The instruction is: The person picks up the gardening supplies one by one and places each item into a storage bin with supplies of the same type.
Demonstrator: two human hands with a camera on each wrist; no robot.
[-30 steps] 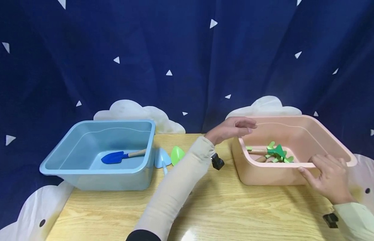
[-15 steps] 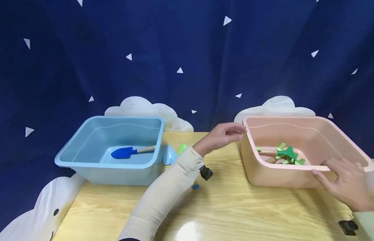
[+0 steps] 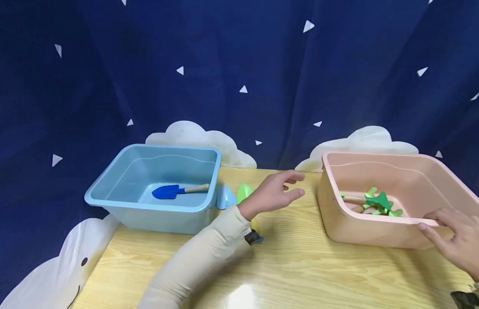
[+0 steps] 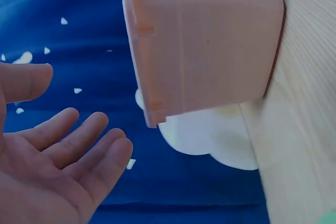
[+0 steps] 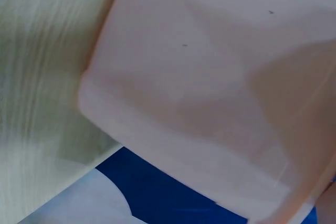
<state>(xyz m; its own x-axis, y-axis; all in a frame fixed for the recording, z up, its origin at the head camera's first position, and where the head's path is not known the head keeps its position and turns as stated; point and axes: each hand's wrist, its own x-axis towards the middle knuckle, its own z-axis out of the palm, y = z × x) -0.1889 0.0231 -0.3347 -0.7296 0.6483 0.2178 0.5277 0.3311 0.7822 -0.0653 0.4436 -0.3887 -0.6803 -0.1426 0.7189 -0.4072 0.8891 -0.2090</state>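
Note:
My left hand (image 3: 275,191) hovers above the table between two tubs, fingers loosely bent and holding nothing; the left wrist view shows its palm and parted fingers. Left of the pink tub (image 3: 360,227), it stands apart from that wall. The right hand (image 3: 461,242) grips the pink tub's near rim, thumb outside and fingers over the edge. Inside lie a green hand rake (image 3: 380,199) with a wooden handle and several light-green tools (image 3: 395,212), overlapping. Behind the left wrist, a light-blue shovel (image 3: 225,197) and a lime-green shovel (image 3: 244,192) are partly hidden.
At left stands a blue tub (image 3: 146,206) containing a blue trowel (image 3: 167,192) with a wooden handle. A yellow and a blue bit (image 3: 261,239) show beside the left wrist camera. A dark blue curtain (image 3: 262,64) hangs behind the wooden table (image 3: 301,266).
My left hand has drawn back leftward from the pink tub's left rim. The right hand keeps its hold on the near rim. The head view has turned left, shifting both tubs rightward.

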